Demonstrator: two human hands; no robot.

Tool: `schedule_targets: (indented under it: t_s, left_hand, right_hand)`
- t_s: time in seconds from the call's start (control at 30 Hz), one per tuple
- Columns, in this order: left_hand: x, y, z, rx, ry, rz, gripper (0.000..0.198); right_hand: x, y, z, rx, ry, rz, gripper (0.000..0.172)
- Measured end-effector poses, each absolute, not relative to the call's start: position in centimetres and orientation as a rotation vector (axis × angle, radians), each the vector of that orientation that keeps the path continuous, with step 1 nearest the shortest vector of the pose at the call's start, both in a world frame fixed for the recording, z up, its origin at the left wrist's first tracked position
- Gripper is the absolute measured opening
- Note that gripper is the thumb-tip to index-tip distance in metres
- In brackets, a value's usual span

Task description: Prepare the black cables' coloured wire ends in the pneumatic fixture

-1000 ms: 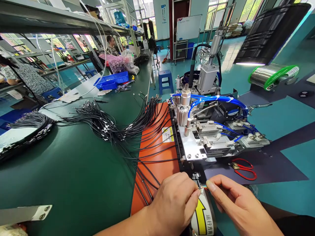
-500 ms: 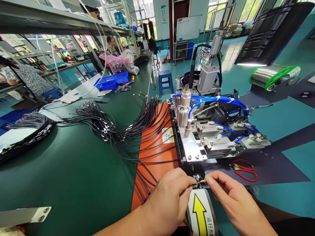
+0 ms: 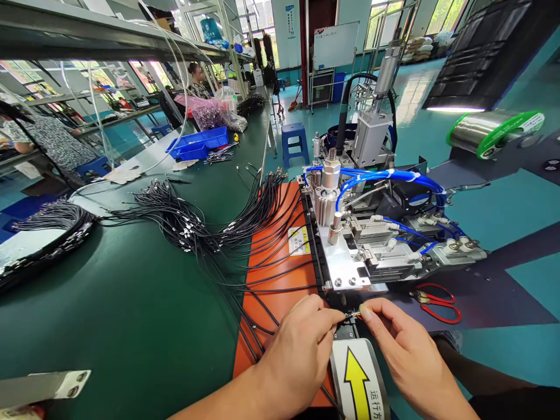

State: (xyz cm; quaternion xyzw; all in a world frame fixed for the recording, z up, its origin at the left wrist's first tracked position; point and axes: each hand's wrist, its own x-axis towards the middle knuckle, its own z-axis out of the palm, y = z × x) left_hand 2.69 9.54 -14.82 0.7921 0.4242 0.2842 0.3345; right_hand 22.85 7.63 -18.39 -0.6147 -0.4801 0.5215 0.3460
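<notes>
In front of the machine, my left hand (image 3: 301, 344) pinches a black cable (image 3: 347, 317) close to its stripped end. My right hand (image 3: 400, 338) is closed, thumb against forefinger, on the thin coloured wires (image 3: 356, 314) that come out of that cable. Just below the fingers lies a white plate with a yellow arrow (image 3: 357, 379). The metal machine (image 3: 350, 233) with blue air tubes stands right beyond both hands. Several black cables run over the orange surface (image 3: 280, 268) into the machine's left edge. The exact tips of the wires are hidden by my right fingers.
Bundles of black cables (image 3: 184, 227) lie on the green table (image 3: 131, 315). Red-handled cutters (image 3: 437, 300) rest right of the machine. A solder wire spool (image 3: 494, 134) and a dark lamp (image 3: 476, 52) stand at upper right. Blue trays (image 3: 199, 143) sit farther back; two people are at the left.
Both hands have shifted slightly up and left with the cable end, closer to the machine. Their grip on cable and wires looks the same.
</notes>
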Motion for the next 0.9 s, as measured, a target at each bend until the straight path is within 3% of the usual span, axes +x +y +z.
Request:
schedule_targets:
  t_s: [0.9]
  left_hand:
    - [2.88, 9.56, -15.4, 2.277, 1.173, 0.71, 0.031]
  right_hand:
    - [22.88, 7.35, -18.5, -1.663, -1.277, 1.301, 0.042]
